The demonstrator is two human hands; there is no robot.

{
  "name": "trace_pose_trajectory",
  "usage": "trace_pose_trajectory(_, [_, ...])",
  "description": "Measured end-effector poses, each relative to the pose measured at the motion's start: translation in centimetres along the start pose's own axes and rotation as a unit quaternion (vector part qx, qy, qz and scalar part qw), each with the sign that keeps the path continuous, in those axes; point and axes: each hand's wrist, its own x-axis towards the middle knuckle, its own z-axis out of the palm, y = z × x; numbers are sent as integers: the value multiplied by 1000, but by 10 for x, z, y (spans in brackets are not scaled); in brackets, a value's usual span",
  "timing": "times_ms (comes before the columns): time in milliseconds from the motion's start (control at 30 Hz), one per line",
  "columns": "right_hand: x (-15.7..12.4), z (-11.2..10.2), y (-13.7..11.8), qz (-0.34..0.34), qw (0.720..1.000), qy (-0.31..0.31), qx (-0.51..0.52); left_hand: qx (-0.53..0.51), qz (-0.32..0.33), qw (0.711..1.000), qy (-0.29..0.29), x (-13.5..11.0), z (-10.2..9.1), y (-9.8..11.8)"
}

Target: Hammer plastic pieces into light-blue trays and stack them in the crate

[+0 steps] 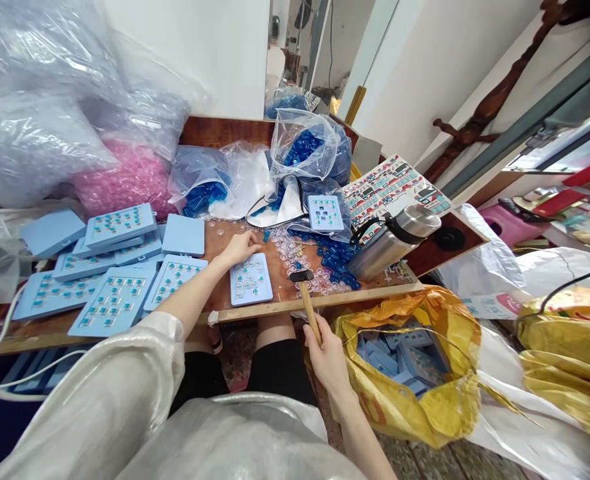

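Observation:
My right hand (326, 350) is wrapped round the wooden handle of a small hammer (311, 310). The dark hammer head is raised near the table's front edge, right of a light blue plastic panel (251, 293). That panel lies flat and carries several clear and teal pieces. At its upper left edge is my left hand (243, 247), fingers curled together; what they hold, if anything, is too small to make out. A small teal piece (266, 235) lies just right of those fingers. Clear round pieces (287, 250) and blue translucent pieces (335, 259) are scattered to the right.
Stacked blue panels (119, 293) cover the table's left side. Bags of blue pieces (302, 147) and a pink-filled bag (122, 177) stand behind. A steel flask (392, 243) leans at right, beside a sticker sheet (399, 187). Below is a yellow bag (409, 423) holding panels.

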Motion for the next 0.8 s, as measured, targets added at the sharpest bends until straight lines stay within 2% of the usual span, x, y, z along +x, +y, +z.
trace_pose_trajectory(133, [-1,2,2,3,1000,-9,0,39,33,999,13,-1,1,-9])
trace_pose_trajectory(267, [-1,3,4,-3,1000,-9,-2,94,68,992,40,3,1,-3])
trace_pose_trajectory(400, [0,3,4,-8,1000,-7,3,169,111,979,-3,13,4,15])
trace_pose_trajectory(500, [1,3,4,-5,1000,-9,5,214,103,971,-36,18,7,27])
trace_pose_trajectory(633, [0,1,7,-7,1000,-2,4,175,97,979,-35,11,3,31])
trace_pose_trajectory(800, [3,3,8,4,1000,-7,5,91,100,991,-19,-9,-11,19])
